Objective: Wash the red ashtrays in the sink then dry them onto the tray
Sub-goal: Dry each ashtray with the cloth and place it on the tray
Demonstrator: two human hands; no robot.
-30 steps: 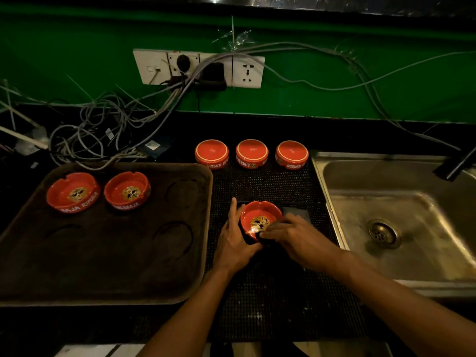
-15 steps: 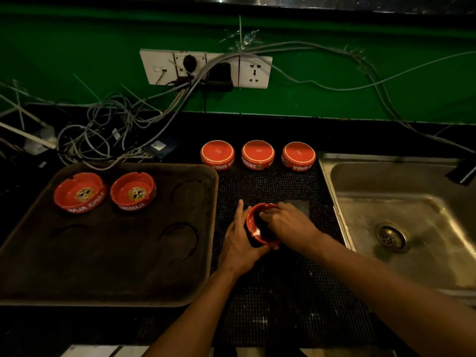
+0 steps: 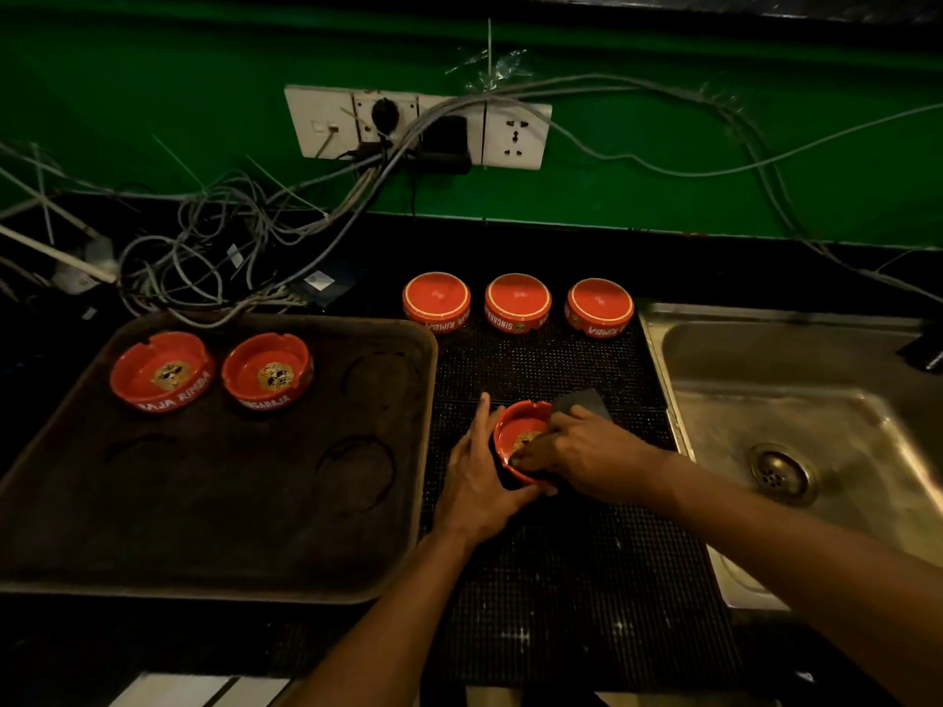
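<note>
1. Head view, frame centre: left hand (image 3: 479, 482) cups the left side of a red ashtray (image 3: 518, 436), thumb curled under its near rim, fingers up along its left wall. Clamped on it.
2. Ashtray sits tilted on the black mesh mat (image 3: 551, 594), open side facing the camera and right.
3. Right hand (image 3: 587, 459) reaches into the ashtray's bowl, fingers bent and pressing inside. A dark cloth (image 3: 587, 400) shows just behind the knuckles; cannot tell if the fingers grip it.
4. Hands close together, both touching the same ashtray.
5. Left half of frame: brown tray (image 3: 214, 568) on the counter. Two upright ashtrays in its upper left corner, side by side: left one (image 3: 160, 372), right one (image 3: 268, 371). Dark ring marks on the tray floor.
6. Upper centre, back edge of the mat: three ashtrays upside down in a row, apart from each other: left (image 3: 436, 301), middle (image 3: 518, 302), right (image 3: 599, 307).
7. Right of frame: steel sink (image 3: 816, 410) with a drain (image 3: 780, 472), just beside the mat.
8. Top: green wall (image 3: 153, 68), white socket strip (image 3: 418, 126) with plugs, tangle of grey cables (image 3: 214, 252) running to upper left of the counter.
</note>
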